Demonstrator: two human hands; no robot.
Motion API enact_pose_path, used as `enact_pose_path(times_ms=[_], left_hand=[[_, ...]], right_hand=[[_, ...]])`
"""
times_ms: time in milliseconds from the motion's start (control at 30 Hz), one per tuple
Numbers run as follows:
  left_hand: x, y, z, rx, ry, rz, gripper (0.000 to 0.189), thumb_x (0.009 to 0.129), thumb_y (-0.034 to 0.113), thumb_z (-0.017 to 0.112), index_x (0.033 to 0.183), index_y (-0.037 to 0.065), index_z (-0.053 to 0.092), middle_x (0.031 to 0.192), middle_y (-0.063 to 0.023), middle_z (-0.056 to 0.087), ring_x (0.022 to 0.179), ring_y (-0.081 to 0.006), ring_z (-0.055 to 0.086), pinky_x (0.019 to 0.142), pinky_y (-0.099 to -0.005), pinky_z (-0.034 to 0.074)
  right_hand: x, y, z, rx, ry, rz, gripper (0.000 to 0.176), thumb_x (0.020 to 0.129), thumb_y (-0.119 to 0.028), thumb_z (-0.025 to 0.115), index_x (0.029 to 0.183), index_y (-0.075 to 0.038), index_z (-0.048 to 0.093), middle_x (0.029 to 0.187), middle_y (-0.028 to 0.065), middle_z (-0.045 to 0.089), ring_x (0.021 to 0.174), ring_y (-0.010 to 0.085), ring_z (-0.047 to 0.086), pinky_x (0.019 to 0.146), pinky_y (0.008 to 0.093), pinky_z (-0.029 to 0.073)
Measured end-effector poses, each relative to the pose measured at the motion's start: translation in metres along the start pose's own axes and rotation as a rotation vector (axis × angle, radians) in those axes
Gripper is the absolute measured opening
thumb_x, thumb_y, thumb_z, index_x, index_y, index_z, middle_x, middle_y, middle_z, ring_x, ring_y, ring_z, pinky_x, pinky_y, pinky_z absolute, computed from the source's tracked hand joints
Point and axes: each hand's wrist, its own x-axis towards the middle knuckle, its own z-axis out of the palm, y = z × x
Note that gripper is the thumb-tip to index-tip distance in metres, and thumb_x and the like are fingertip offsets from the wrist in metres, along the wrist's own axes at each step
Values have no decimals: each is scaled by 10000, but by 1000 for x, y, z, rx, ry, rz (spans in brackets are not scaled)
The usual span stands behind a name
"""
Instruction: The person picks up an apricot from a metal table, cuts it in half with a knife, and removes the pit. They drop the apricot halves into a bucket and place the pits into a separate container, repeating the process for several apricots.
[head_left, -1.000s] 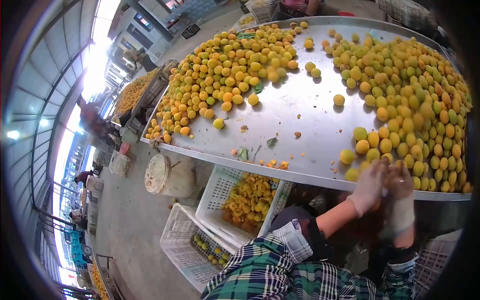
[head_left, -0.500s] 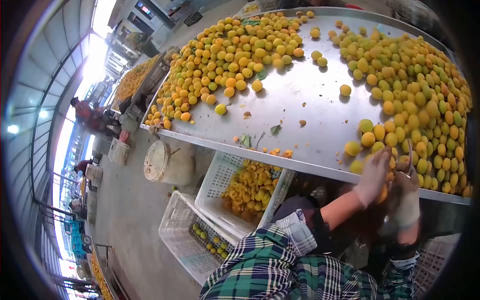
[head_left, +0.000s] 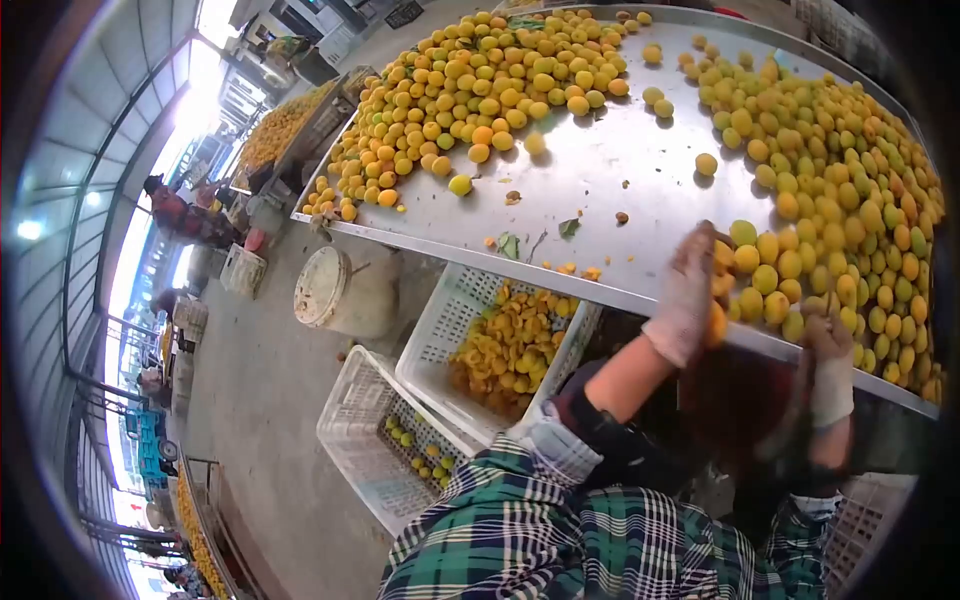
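Lying along the palm side of the left hand (head_left: 690, 290), the orange fruit (head_left: 721, 258) is above the near edge of the metal tabletop (head_left: 640, 205), blurred by motion; the left grip is bent and closed around it; the right hand (head_left: 830, 350) is apart from the left one, at the same edge and near the right-side fruit pile (head_left: 830, 200); it is blurred also, so I cannot tell if its grip is open or closed, nor what it holds. The big pile of yellow and green fruit covers the right part of the tabletop, and another fruit pile (head_left: 470, 100) covers the far left part; between them are a few loose fruits, a green leaf (head_left: 569, 228) and small orange scraps (head_left: 575, 270). Below the edge, the upper white crate (head_left: 432, 318) contains opened orange pieces (head_left: 510, 345); the lower white crate (head_left: 345, 425), touching it, contains some whole greenish fruits (head_left: 400, 437); a pale bucket (head_left: 365, 297) stands on the floor (head_left: 250, 370) nearby; farther left, a person (head_left: 188, 215) is well apart from the tabletop.
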Motion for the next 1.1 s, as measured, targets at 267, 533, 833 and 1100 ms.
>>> enact_pose_path(times_ms=[267, 533, 833, 1100], left_hand=[[0, 108, -91, 60, 129, -225, 401, 976, 428, 436, 987, 58, 589, 736, -51, 580, 517, -98, 488, 424, -231, 390], [-4, 41, -283, 658, 265, 108, 463, 944, 391, 478, 1111, -29, 578, 853, -123, 606, 672, -232, 592, 564, -330, 494], [-71, 14, -360, 995, 267, -548, 407, 938, 308, 430, 1186, 0, 527, 952, -243, 646, 957, -386, 619, 839, -454, 488], [-111, 0, -398, 1476, -87, -700, 564, 916, 471, 417, 1073, -22, 643, 1065, -251, 645, 1050, -418, 583, 913, -447, 449]], right_hand=[[2, -3, -17, 132, 220, -41, 324, 947, -323, 560, 1130, -58, 593, 706, -25, 461, 403, 53, 384, 351, 214, 350], [18, 14, -25, 182, 332, -67, 191, 889, -235, 624, 1043, -132, 578, 652, -54, 450, 424, 49, 374, 348, 205, 294], [18, 15, -30, 301, 258, -7, 222, 902, -310, 602, 1049, -152, 553, 695, -31, 493, 442, 79, 465, 335, 239, 395], [6, 3, -29, 252, 226, -9, 217, 912, -352, 594, 986, -158, 529, 667, -31, 467, 416, 69, 431, 313, 244, 364]])
